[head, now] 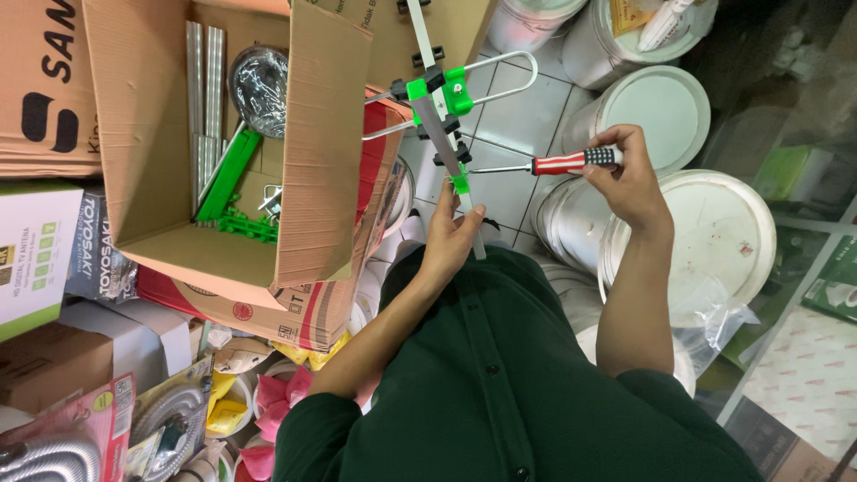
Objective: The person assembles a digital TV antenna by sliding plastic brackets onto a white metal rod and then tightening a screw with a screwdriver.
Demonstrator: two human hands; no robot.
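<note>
Evidently light and stiff, the antenna boom [439, 125] stands mid-scene, left hand [453, 239] gripping its near end; right hand [625, 178] clasps the screwdriver [544, 164]. Thin loop and green clips look bendable—hold the bar.

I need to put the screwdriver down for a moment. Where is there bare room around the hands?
Bare spots: the tiled floor between the open cardboard box and the white buckets, and the flat bucket lids. The left side is crowded with stacked boxes; the box's inside holds green parts and metal rods.
</note>
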